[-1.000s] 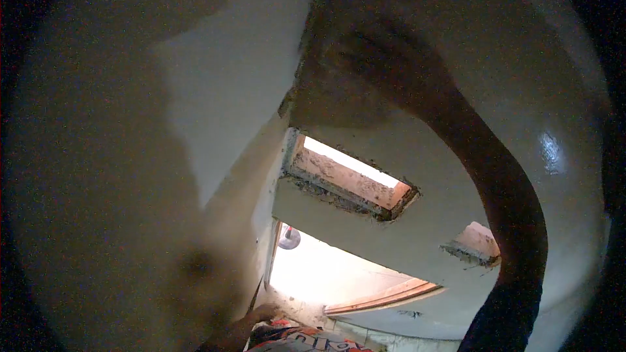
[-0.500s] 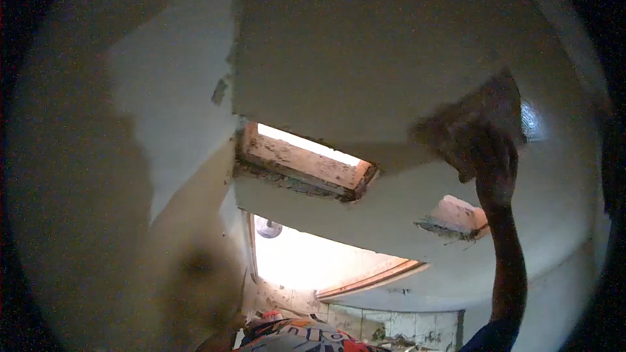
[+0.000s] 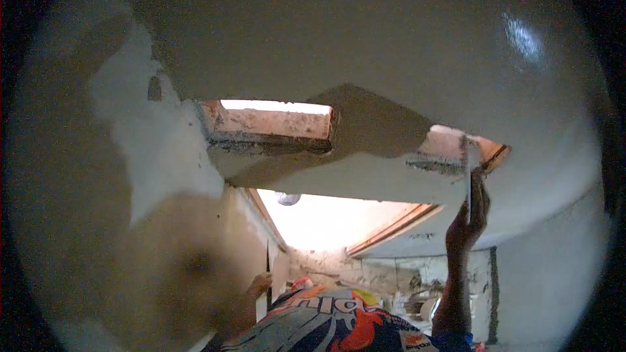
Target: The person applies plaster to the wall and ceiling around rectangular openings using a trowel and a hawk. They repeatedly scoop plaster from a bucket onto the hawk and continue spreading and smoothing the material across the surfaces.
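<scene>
At the right, my right hand (image 3: 477,203) is raised, its fingers wrapped round a plastering trowel (image 3: 469,179) whose flat blade shows edge-on. The blade's upper end overlaps the small opening (image 3: 447,140) in the plastered surface (image 3: 417,45). Low in the view, my left hand (image 3: 261,281) is closed on a thin dark flat tool (image 3: 268,264), also edge-on; its kind does not show. A darker patch of plaster (image 3: 372,120) spreads between the small opening and a larger rough-edged one (image 3: 274,124).
Bright light comes through a wide opening (image 3: 326,221) with a wooden edge (image 3: 391,228). A round pale object (image 3: 287,199) hangs there. At the left, a pale, uneven patch (image 3: 156,150) borders the grey plaster. My patterned shirt (image 3: 326,316) fills the bottom; tiled wall (image 3: 385,274) lies beyond.
My right hand has moved down and slightly left from the plaster, and the trowel has turned from face-on to edge-on. The view has shifted; my left hand with its dark tool now shows clearly.
</scene>
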Action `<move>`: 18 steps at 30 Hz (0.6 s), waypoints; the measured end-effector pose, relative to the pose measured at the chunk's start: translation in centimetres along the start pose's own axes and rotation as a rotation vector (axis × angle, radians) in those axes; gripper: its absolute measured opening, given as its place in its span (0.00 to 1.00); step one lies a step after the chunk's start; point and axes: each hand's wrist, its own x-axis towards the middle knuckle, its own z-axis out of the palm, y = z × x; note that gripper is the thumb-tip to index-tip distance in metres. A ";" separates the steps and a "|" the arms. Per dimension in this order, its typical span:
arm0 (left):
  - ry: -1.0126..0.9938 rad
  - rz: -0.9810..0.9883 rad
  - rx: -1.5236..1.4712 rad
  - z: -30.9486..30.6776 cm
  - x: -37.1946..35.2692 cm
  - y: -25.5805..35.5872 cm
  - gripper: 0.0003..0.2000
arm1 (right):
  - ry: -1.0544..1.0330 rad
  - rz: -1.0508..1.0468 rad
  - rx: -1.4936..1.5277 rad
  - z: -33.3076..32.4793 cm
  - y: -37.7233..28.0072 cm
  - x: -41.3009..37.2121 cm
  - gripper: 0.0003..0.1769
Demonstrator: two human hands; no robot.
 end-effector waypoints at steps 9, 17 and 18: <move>0.042 0.226 0.327 4.3 -4.4 0.5 0.20 | -0.447 1.023 1.151 12.3 5.3 -27.2 0.16; 0.065 0.050 0.468 3.1 -8.8 2.6 0.17 | 0.436 1.195 0.929 13.5 10.9 -18.3 0.24; 0.060 0.056 0.490 2.7 -8.6 2.1 0.17 | 0.605 1.125 0.965 17.5 20.3 -23.7 0.25</move>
